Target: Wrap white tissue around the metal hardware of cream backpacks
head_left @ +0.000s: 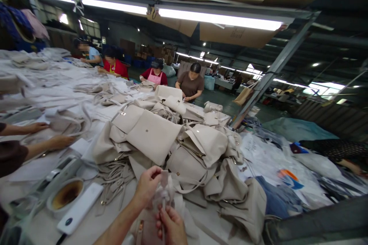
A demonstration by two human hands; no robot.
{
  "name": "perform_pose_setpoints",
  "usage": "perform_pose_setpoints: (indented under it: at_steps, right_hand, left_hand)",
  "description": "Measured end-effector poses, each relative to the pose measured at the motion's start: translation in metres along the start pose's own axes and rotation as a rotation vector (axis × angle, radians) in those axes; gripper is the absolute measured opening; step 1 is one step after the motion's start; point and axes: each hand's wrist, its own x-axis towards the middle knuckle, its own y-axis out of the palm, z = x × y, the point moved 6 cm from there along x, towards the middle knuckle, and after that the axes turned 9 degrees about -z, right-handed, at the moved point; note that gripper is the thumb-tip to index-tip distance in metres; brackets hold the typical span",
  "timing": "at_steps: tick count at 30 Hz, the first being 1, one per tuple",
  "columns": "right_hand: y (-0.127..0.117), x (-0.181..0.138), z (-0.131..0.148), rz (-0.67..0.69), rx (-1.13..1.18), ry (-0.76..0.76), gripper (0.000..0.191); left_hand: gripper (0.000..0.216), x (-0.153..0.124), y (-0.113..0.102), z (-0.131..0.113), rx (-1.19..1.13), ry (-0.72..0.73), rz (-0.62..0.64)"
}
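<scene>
My left hand point(147, 185) is raised low in the middle of the view, its thumb and fingers pinched on the top of a small pale strip or tag point(164, 179). My right hand point(171, 225) sits just below it, fingers closed on the lower end of the same pale piece. Right behind my hands lies a big heap of beige handbags point(161, 138) with flaps, gold clasps and loose straps. A bundle of beige straps point(115, 178) lies to the left of my left hand.
A round bowl with brown residue point(66, 195) and a white power bank point(79, 208) lie at lower left. A co-worker's two forearms point(43, 136) reach in from the left. Several people work along the table's far side. Plastic bags point(276, 160) pile up at right.
</scene>
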Motion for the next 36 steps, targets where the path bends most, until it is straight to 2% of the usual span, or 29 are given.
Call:
perform_pose_setpoints:
  at_steps: [3, 6, 8, 11, 13, 18, 21, 24, 27, 31, 36]
  right_hand:
    - [0.003, -0.006, -0.001, 0.127, -0.045, 0.027, 0.064]
    - [0.0, -0.012, 0.002, 0.197, -0.052, 0.054, 0.057]
    - [-0.004, -0.014, 0.006, 0.19, -0.125, 0.035, 0.05]
    - [-0.007, -0.018, 0.013, 0.173, -0.273, -0.036, 0.037]
    - [-0.006, -0.021, 0.017, 0.178, -0.321, -0.078, 0.032]
    - [-0.004, -0.028, 0.021, 0.226, -0.261, -0.096, 0.042]
    - [-0.006, -0.026, 0.021, 0.197, -0.202, -0.102, 0.047]
    - [-0.009, -0.02, 0.021, 0.131, -0.189, -0.153, 0.045]
    - [-0.011, -0.015, 0.018, 0.064, -0.216, -0.218, 0.04]
    - [-0.014, -0.012, 0.013, 0.052, -0.233, -0.264, 0.033]
    - [-0.019, -0.012, 0.018, 0.052, -0.25, -0.263, 0.031]
  left_hand:
    - [0.015, -0.011, -0.013, -0.026, 0.038, 0.136, 0.047]
    - [0.016, -0.04, -0.015, -0.024, 0.094, 0.226, 0.154]
    - [0.018, -0.059, -0.014, -0.002, 0.069, 0.15, 0.161]
    - [0.017, -0.079, -0.01, 0.04, -0.077, -0.1, 0.094]
    - [0.021, -0.084, -0.005, 0.059, -0.198, -0.248, 0.045]
    - [0.027, -0.084, -0.001, 0.072, -0.417, -0.483, -0.024]
    - [0.033, -0.086, -0.003, 0.075, -0.447, -0.586, 0.005]
    - [0.036, -0.089, 0.0, 0.075, -0.333, -0.62, 0.152]
    - [0.028, -0.087, 0.003, 0.074, -0.149, -0.569, 0.254]
    - [0.015, -0.085, 0.007, 0.077, -0.018, -0.528, 0.255]
    - [0.017, -0.088, 0.012, 0.077, 0.006, -0.51, 0.282]
